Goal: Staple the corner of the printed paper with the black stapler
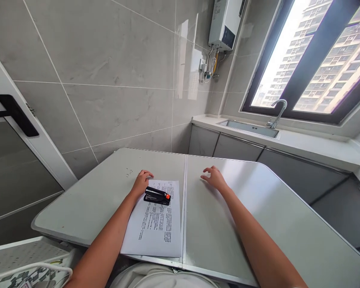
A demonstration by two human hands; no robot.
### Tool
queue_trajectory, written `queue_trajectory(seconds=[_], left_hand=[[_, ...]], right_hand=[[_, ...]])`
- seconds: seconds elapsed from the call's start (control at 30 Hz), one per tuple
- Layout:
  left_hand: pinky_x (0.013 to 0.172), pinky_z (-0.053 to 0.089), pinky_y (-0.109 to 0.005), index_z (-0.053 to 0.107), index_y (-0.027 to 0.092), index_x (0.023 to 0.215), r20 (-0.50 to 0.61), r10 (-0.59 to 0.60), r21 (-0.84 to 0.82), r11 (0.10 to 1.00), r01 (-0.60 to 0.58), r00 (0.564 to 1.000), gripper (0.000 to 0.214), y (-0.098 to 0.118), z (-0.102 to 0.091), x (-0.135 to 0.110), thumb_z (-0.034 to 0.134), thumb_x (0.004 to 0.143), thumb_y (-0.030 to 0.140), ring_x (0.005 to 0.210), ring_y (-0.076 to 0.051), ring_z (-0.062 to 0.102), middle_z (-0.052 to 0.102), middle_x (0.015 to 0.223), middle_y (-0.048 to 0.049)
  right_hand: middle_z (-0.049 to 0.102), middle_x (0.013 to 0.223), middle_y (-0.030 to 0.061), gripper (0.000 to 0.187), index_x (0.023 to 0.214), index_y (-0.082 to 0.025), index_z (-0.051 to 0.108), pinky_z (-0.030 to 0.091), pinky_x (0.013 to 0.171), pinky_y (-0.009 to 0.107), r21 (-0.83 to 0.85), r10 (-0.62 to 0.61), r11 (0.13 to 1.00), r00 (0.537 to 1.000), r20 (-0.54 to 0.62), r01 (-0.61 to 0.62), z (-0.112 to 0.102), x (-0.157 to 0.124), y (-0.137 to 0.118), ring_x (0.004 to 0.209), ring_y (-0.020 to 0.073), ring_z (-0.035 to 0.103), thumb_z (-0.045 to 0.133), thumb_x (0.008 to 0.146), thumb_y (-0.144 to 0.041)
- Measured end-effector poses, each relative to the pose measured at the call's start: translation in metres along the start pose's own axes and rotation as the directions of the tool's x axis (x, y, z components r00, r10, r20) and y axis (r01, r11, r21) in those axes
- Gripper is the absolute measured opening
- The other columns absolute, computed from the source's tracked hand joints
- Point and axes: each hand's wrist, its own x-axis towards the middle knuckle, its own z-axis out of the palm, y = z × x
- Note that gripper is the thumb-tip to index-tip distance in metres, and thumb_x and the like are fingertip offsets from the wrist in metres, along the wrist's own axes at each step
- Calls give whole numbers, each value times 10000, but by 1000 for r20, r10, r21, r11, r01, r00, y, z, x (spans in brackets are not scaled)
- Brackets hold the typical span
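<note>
Resting on printed paper point(156, 240), orange-tipped black stapler point(156, 196), right fingers point(208, 169) parted, left fingers point(145, 173) loosely bent.

Black stapler point(157, 196) atop printed paper point(156, 230)

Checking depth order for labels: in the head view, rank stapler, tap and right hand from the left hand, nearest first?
From the left hand:
1. Stapler: just to its right, on the paper.
2. Right hand: across the seam, at the right half of the table.
3. Tap: beyond the table, far right.
</note>
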Motion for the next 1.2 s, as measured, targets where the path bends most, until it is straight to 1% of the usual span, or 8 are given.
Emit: queue_trajectory(seconds=[0.07,0.17,0.33,0.47,0.6,0.73,0.97,1.2], left_hand=[[1028,502,-378,752,208,956,0,-13,52,999,13,1000,385,-2,1,0,455,793,24,1140,-231,617,613,1184,-83],[1042,488,-392,738,217,1025,10,-19,184,983,17,1000,321,-4,7,0,489,867,91,1152,-245,610,613,1215,-90],[1173,322,-547,630,221,1299,81,-14,467,884,-25,997,339,-10,14,5,505,996,308,1337,-325,504,554,1402,-147],[1186,328,-500,593,238,1359,194,67,467,871,-152,979,365,-21,6,8,456,1034,334,1410,-298,446,524,1471,-135],[1139,384,-459,638,236,1304,161,130,439,878,-189,978,333,-20,-1,5,508,1016,340,1317,-284,514,557,1409,-123],[983,456,-418,735,242,1115,155,155,414,887,-207,976,224,-8,-4,0,560,982,285,1137,-270,588,636,1199,-103],[923,430,-400,758,258,1131,271,259,272,903,-332,927,255,1,-9,-6,540,1019,327,1058,-242,589,684,1112,-77],[948,359,-414,805,322,1066,335,364,297,835,-464,869,206,10,-4,-3,608,1009,305,1037,-231,567,710,1066,-59]], right_hand=[[624,1083,83,176,997,-225,757,490,888,351,14,35,999,995,-91,-34,-5,-1,33,1022,249,609,679,881,-332],[659,985,64,184,886,-217,767,480,868,324,26,21,999,995,-99,-18,2,-4,55,874,205,623,585,882,-196],[684,941,68,247,872,-202,765,478,820,302,64,25,998,992,-125,-17,11,-2,54,804,186,633,531,860,-122],[697,911,81,247,894,-188,755,484,815,326,89,15,996,989,-146,-2,13,-1,46,783,198,632,528,837,-108],[706,880,74,193,885,-190,735,497,796,336,131,-59,988,990,-125,75,31,-4,14,783,208,637,565,811,-137],[721,888,42,156,864,-213,721,499,813,325,198,-204,956,976,-73,214,61,4,-46,809,196,644,587,806,-156],[718,866,33,119,924,-212,703,494,758,293,297,-250,919,966,-66,258,107,61,-147,777,175,634,594,878,-202],[701,791,21,135,734,-189,677,466,793,274,276,-370,901,925,89,334,152,62,-172,798,168,621,694,783,-64]])
